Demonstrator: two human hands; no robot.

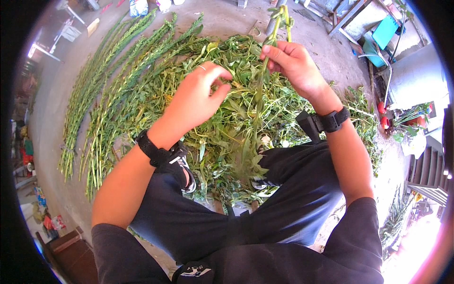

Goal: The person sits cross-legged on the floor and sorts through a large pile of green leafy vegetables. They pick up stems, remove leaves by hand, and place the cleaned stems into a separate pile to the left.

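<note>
My right hand (pixel 289 67) pinches a long green plant stalk (pixel 260 96) that hangs down between my knees, with leaves at its lower end and its bent top end above my fingers. My left hand (pixel 209 87) is held over the leaf heap with thumb and fingers curved apart, holding nothing, to the left of the stalk. Below both hands spreads a heap of loose green leaves (pixel 227 110) on the floor. Left of the heap lie bundles of long stalks (pixel 88 96), side by side. The stalk's lower part is blurred.
The concrete floor (pixel 53 135) surrounds the heap. A turquoise plastic container (pixel 385 32) stands at the upper right near a wooden frame (pixel 349 17). More cut greenery (pixel 358 106) lies right of my right arm. My shoes and legs border the heap's near side.
</note>
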